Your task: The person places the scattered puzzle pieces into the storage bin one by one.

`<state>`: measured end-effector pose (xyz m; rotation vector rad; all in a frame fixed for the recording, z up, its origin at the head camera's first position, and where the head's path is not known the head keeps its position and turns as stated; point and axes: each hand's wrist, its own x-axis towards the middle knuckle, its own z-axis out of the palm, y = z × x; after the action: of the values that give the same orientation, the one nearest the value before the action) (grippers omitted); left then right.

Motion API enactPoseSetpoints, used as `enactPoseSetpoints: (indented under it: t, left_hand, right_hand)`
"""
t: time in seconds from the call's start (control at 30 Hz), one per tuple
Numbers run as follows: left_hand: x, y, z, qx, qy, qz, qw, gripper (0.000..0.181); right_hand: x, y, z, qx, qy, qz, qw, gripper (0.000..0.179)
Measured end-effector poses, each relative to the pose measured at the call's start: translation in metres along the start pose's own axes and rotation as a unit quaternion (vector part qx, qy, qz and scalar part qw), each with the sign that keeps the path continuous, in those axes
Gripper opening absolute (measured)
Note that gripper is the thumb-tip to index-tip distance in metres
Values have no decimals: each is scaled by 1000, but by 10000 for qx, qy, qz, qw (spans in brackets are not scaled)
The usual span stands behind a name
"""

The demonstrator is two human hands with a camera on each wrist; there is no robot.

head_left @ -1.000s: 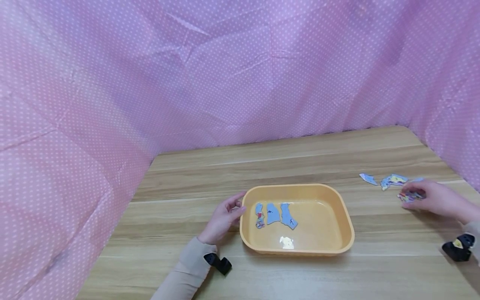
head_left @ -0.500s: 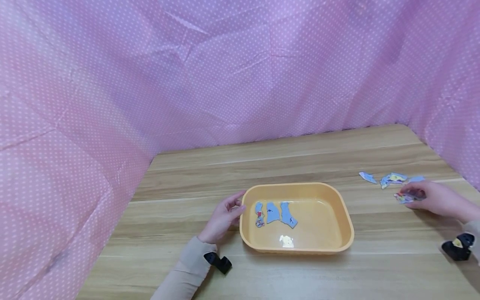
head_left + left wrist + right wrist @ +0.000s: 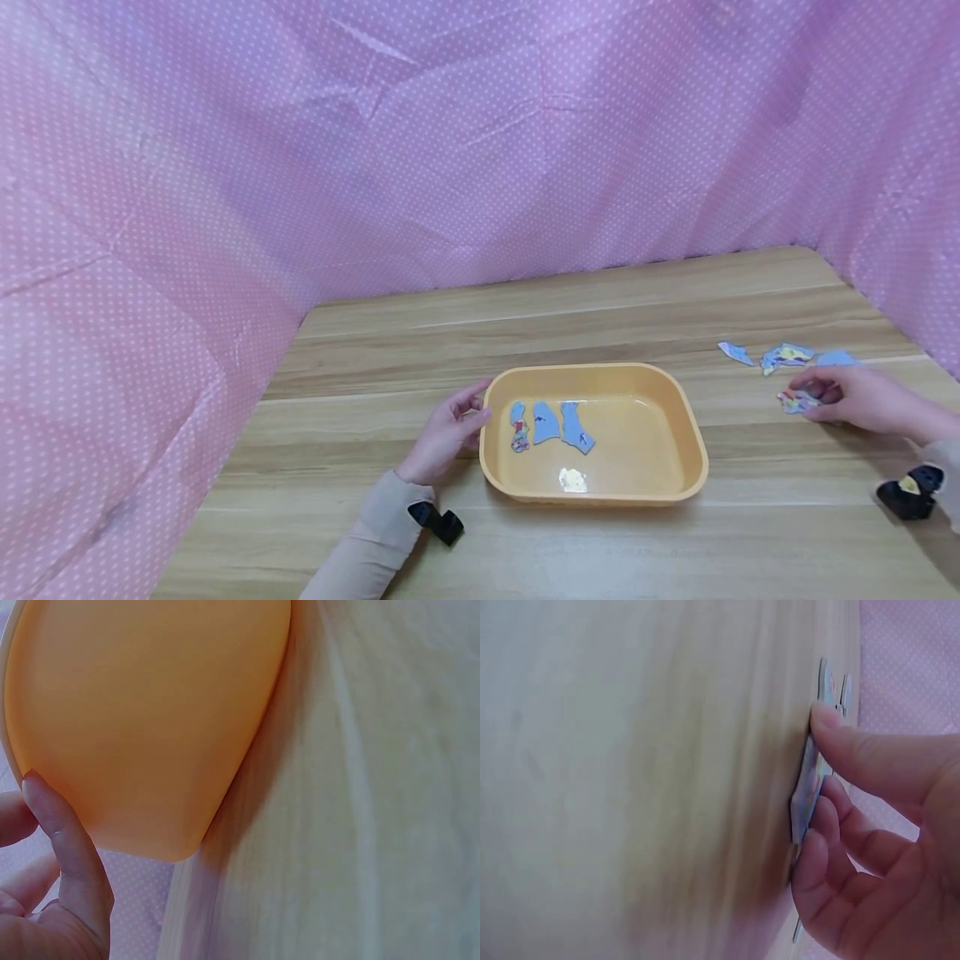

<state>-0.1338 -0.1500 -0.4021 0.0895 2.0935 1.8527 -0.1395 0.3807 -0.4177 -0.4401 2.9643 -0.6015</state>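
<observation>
My left hand (image 3: 441, 435) grips the left rim of a yellow plastic tray (image 3: 682, 442), its thumb (image 3: 64, 825) against the outside of the wall in the left wrist view. Three puzzle pieces lie in the tray's left half: a narrow one with red (image 3: 520, 427), a blue one (image 3: 545, 423) and a longer blue one (image 3: 577, 429). At the right of the table, my right hand (image 3: 862, 400) pinches a colourful puzzle piece (image 3: 795, 402) by its edges. The right wrist view shows this piece (image 3: 808, 787) between thumb and fingers, low over the wood.
Behind the right hand lie more puzzle pieces: a blue sliver (image 3: 735, 353), a blue and yellow piece (image 3: 787, 357) and a blue piece (image 3: 837, 358). A pink dotted cloth (image 3: 480, 167) hangs round the wooden table (image 3: 390, 350).
My right hand has shifted slightly left and toward me with the colourful puzzle piece, uncovering more of the blue piece behind it. The left hand stays at the tray's rim.
</observation>
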Motion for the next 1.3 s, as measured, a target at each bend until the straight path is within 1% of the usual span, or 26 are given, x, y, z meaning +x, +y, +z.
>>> enactPoseSetpoints:
  t: [0.17,0.43,0.53,0.67,0.73,0.8,0.93,1.13,1.3]
  left_hand:
    - [-1,0,0,-2,23,-22,10000,51]
    - [0,0,0,18,4,-16,10000,50]
    - [0,0,0,-9,-4,-32,10000,50]
    - [0,0,1,-44,-17,-13,10000,50]
    - [0,0,1,-50,-8,-14,10000,50]
    - [-1,0,1,-57,5,-28,10000,50]
    - [-1,0,1,-63,15,-48,10000,51]
    - [-1,1,1,-6,42,-54,10000,51]
    - [1,0,1,63,62,-72,9999,50]
  right_hand:
    - [1,-4,-1,77,-190,-49,9998,32]
    - [2,-9,-1,-42,-145,-97,9998,28]
    - [1,-10,2,47,93,-326,9994,25]
    - [-1,-11,5,336,550,-796,9947,22]
    - [-2,-11,5,414,704,-940,9922,22]
    - [-1,-13,5,351,779,-1006,9913,22]
    - [-2,-17,3,255,736,-917,9927,22]
    - [-4,-22,2,333,599,-1055,9921,22]
    - [-5,-32,2,463,389,-794,9950,17]
